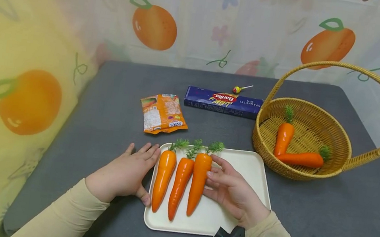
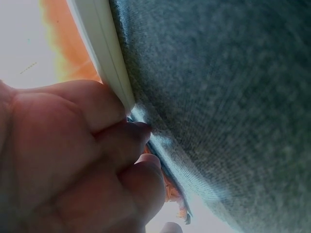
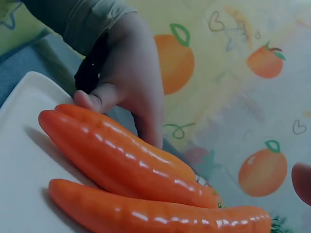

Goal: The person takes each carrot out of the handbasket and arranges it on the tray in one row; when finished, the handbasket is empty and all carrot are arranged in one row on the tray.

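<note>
Three orange carrots, a left one [image 1: 164,179], a middle one [image 1: 180,187] and a right one [image 1: 198,183], lie side by side on a cream tray [image 1: 230,220], green tops pointing away from me. My left hand [image 1: 125,172] spreads its fingers and thumb along the tray's left edge; the left wrist view shows its fingers [image 2: 141,187] against the rim. Beside the right carrot, my right hand [image 1: 232,190] touches its right side with loosely bent fingers. One fingertip [image 3: 302,182] shows at the edge of the right wrist view, apart from the nearest carrot [image 3: 160,213].
A wicker basket [image 1: 344,165] with a tall handle stands at the right, with two carrots [image 1: 301,159] inside. Behind the tray lie an orange snack bag [image 1: 163,114], a blue spaghetti box [image 1: 222,102] and a lollipop [image 1: 238,89]. A fruit-patterned curtain [image 1: 195,27] hangs behind the grey table [image 1: 116,104].
</note>
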### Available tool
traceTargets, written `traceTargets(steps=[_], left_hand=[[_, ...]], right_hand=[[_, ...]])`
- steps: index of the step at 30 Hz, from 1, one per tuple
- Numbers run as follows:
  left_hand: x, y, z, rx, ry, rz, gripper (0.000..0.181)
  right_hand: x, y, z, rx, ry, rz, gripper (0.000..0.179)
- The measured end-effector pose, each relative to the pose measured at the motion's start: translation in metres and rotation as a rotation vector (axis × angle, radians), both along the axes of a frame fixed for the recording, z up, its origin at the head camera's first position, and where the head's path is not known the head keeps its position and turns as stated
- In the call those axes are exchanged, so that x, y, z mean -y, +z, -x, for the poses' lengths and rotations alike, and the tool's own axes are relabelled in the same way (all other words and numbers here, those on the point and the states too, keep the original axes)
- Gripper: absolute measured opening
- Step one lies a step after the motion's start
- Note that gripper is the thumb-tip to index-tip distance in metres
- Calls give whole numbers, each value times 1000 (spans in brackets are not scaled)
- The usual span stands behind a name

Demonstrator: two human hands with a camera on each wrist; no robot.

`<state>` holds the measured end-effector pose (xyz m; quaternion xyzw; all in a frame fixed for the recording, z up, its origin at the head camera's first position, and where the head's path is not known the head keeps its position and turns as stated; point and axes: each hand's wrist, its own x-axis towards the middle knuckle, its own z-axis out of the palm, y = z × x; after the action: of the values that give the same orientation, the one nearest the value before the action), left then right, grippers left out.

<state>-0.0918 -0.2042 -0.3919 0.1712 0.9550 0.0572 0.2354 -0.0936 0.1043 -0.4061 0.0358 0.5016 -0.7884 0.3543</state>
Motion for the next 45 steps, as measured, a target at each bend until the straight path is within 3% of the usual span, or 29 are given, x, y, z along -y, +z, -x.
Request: traceTargets(steps=[6,19,23,26,29,34,39,43,45], left_hand=[[1,0,1,-9,-2,-6,157],[1,1,0,-3,3,-11,155],[0,1,0,-2,3,-11,156],[0,1,0,1,2,-12,156],[0,1,0,-1,0,-6,157],[1,0,1,-15,-5,10,157],[1,0,0,-23,-7,3,156],[0,1,0,-13,0,4,155],[-1,2,0,-9,2,10,154]], right_hand=[[2,4,-4,-12,6,-98,74],[-14,13,-7,-127,37,-259,70],[-30,24,0,-221,80,-233,60],[-53,38,10,-320,103,-158,45],[-78,54,24,-421,92,-61,34],[-112,79,49,-526,25,1,37],[-145,98,74,-469,-50,61,41],[-177,99,97,-247,-106,255,40],[-191,97,108,-137,-140,288,39]])
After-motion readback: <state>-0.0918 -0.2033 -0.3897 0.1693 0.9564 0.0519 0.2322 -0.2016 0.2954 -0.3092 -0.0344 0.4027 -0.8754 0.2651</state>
